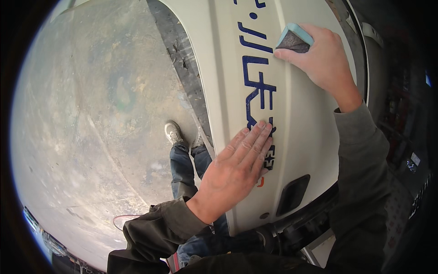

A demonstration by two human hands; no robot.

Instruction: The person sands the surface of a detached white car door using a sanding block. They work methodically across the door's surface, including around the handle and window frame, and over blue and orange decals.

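A white vehicle body panel [310, 137] carries dark blue lettering [258, 74] running lengthwise, with a small orange mark near its lower end. My left hand [239, 166] lies flat over the lower part of the lettering, fingers straight and dusted with pale powder. At the upper right, my right hand [321, 61] grips a light-blue block with a dark grey sheet [293, 42] on it, held at the panel just right of the lettering. Where the block's underside meets the panel is hidden.
A dark recessed fitting [294, 193] sits low on the panel, with dark trim along its right and lower edges. On the left is a stained concrete floor [86, 118], where my jeans and sneaker [174, 133] show, along with a thin red loop like a hose near the bottom.
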